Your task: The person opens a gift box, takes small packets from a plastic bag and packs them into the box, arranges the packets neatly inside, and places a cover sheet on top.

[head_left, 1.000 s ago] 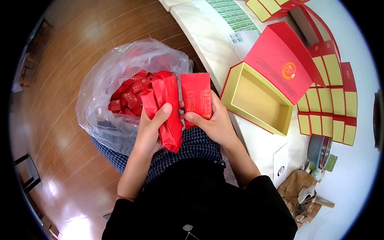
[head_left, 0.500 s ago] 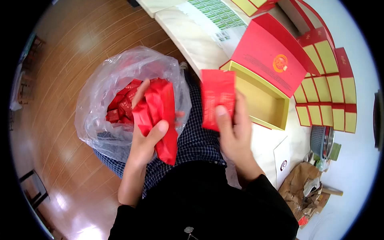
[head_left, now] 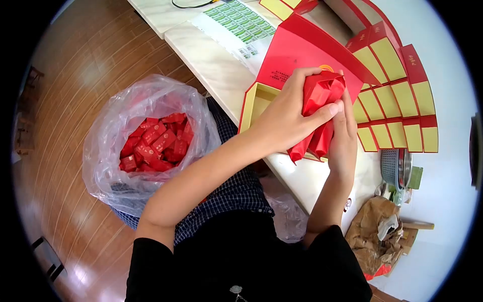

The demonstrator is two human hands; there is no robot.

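Several red foil packets (head_left: 322,93) are pressed together upright between my two hands, over the box. My left hand (head_left: 292,113) is closed round their left side, its thumb across the front. Against their right side, my right hand (head_left: 343,138) is closed too, with its fingers pointing up. Beneath them lies an open gift box (head_left: 247,106) with a yellow inside and a red lid (head_left: 287,53) folded back. My hands hide most of its inside. To the left, a clear plastic bag (head_left: 100,136) on my lap holds many small red packets (head_left: 158,141).
Yellow and red boxes (head_left: 397,95) stand stacked along the wall at right. A sheet of green labels (head_left: 239,22) lies on the pale table (head_left: 206,55). A grey basket (head_left: 390,163) and crumpled brown paper (head_left: 370,234) are at lower right.
My left hand has moved from above the bag to the right, carrying its packets. Both hands now meet over the box, with the packets gathered together between them.
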